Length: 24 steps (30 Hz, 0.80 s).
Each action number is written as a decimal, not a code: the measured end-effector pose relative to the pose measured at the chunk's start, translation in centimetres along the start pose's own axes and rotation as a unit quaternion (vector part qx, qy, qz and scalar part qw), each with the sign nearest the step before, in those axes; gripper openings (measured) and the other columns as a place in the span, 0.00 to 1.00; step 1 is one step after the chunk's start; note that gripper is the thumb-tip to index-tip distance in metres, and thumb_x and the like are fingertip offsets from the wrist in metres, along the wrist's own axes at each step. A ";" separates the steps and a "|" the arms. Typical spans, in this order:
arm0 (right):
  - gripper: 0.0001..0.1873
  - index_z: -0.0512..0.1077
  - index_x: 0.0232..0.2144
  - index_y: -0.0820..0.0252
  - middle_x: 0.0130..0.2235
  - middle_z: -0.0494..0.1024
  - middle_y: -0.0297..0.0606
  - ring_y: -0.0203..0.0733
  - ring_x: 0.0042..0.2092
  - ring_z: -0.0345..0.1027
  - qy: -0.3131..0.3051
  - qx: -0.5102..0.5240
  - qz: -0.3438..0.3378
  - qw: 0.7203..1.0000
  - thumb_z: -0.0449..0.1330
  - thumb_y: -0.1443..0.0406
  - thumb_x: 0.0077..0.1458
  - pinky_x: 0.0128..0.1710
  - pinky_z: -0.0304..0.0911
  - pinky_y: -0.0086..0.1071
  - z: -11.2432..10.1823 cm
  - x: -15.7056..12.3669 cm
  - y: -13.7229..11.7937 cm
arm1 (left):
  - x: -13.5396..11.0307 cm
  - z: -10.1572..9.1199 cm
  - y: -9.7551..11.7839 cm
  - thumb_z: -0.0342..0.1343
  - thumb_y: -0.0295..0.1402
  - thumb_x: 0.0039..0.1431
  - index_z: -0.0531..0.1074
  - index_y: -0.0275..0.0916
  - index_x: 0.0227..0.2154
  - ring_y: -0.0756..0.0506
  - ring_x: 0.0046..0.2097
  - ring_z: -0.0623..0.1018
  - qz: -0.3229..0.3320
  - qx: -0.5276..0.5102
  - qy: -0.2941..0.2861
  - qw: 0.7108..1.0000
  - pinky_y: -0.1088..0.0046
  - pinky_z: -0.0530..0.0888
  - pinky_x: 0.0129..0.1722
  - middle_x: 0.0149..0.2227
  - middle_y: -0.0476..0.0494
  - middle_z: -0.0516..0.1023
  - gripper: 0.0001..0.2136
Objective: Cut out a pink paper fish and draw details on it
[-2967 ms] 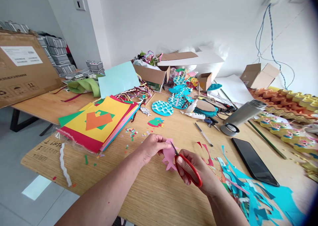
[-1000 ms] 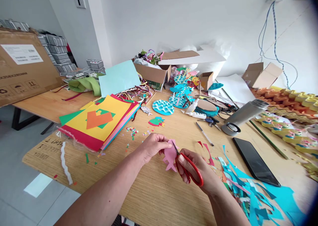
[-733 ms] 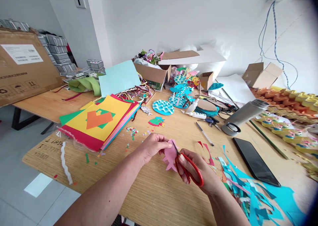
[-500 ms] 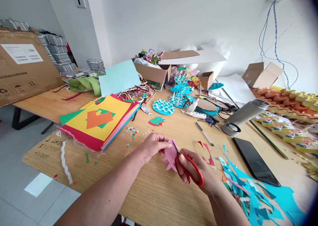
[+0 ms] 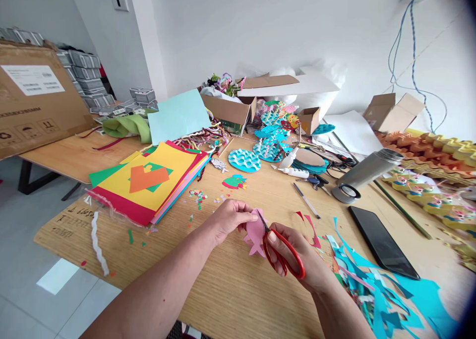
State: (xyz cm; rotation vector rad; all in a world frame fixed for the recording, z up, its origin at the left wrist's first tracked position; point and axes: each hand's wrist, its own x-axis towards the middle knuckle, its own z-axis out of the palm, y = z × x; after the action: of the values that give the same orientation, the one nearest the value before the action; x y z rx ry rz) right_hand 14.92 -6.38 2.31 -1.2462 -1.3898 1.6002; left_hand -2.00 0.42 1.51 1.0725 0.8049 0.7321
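My left hand [image 5: 228, 219] pinches a pink paper cut-out [image 5: 255, 231] just above the wooden table [image 5: 230, 289]. Red-handled scissors [image 5: 283, 252] are gripped in my right hand [image 5: 301, 262], fingers through the loops. Their blades reach up into the pink paper's right edge. Both hands are close together near the table's front middle.
A stack of coloured paper sheets [image 5: 148, 182] lies to the left. Blue paper scraps [image 5: 375, 289] pile at the right front beside a black phone [image 5: 383, 242]. A steel flask [image 5: 366, 172], glue bottle [image 5: 295, 172], pencil [image 5: 305, 200], blue wave discs [image 5: 243, 161] and cardboard boxes [image 5: 228, 110] lie farther back.
Almost nothing differs. The scissors and the pink cut-out have shifted very slightly in my hands. The view has drifted a little.
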 end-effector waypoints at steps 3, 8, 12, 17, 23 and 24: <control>0.24 0.61 0.24 0.58 0.17 0.66 0.28 0.30 0.16 0.58 0.004 0.001 0.000 1.000 0.58 0.45 0.53 0.15 0.51 0.25 0.0 0.0 0.1 | 0.0 0.0 -0.1 0.61 0.38 0.41 0.72 0.34 0.23 0.54 0.22 0.63 -0.001 0.003 0.002 1.000 0.76 0.58 0.23 0.20 0.50 0.69 0.11; 0.24 0.61 0.24 0.58 0.16 0.67 0.27 0.30 0.15 0.58 0.007 0.000 0.011 1.000 0.61 0.46 0.50 0.14 0.50 0.25 -0.2 0.0 0.3 | 0.0 0.0 -0.1 0.62 0.40 0.41 0.72 0.34 0.24 0.53 0.22 0.63 0.001 0.002 0.008 1.000 0.76 0.58 0.23 0.20 0.50 0.69 0.13; 0.24 0.61 0.24 0.58 0.18 0.68 0.28 0.30 0.15 0.59 0.014 -0.006 0.027 1.000 0.61 0.45 0.49 0.15 0.52 0.25 -0.2 0.1 0.3 | 0.0 0.0 -0.1 0.61 0.39 0.41 0.72 0.34 0.24 0.53 0.22 0.63 0.002 0.006 0.007 1.000 0.76 0.58 0.24 0.20 0.50 0.69 0.12; 0.25 0.61 0.25 0.58 0.20 0.70 0.30 0.30 0.17 0.61 0.007 -0.018 0.030 0.999 0.61 0.43 0.48 0.16 0.54 0.25 -0.2 0.1 0.2 | -0.1 0.1 0.1 0.61 0.38 0.40 0.72 0.34 0.22 0.53 0.22 0.63 -0.004 0.014 0.000 1.000 0.75 0.57 0.24 0.19 0.50 0.69 0.11; 0.26 0.61 0.25 0.58 0.20 0.69 0.30 0.31 0.17 0.61 0.008 -0.024 0.030 0.999 0.59 0.42 0.49 0.16 0.54 0.25 -0.3 0.0 0.3 | -0.1 0.1 0.1 0.60 0.38 0.39 0.73 0.35 0.21 0.53 0.22 0.63 -0.002 0.020 0.004 1.000 0.75 0.57 0.24 0.19 0.50 0.69 0.11; 0.26 0.61 0.25 0.58 0.20 0.69 0.30 0.30 0.17 0.61 0.008 -0.023 0.030 0.999 0.59 0.42 0.49 0.16 0.54 0.25 -0.3 0.0 0.3 | -0.1 0.1 0.1 0.60 0.39 0.39 0.73 0.35 0.21 0.53 0.22 0.63 -0.001 0.021 0.004 1.000 0.75 0.58 0.24 0.19 0.50 0.69 0.11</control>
State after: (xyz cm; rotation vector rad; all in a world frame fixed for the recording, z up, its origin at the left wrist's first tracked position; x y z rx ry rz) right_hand 15.22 -6.34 2.03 -1.3373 -1.3981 1.6026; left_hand -1.95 0.33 1.63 1.1076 0.8313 0.7208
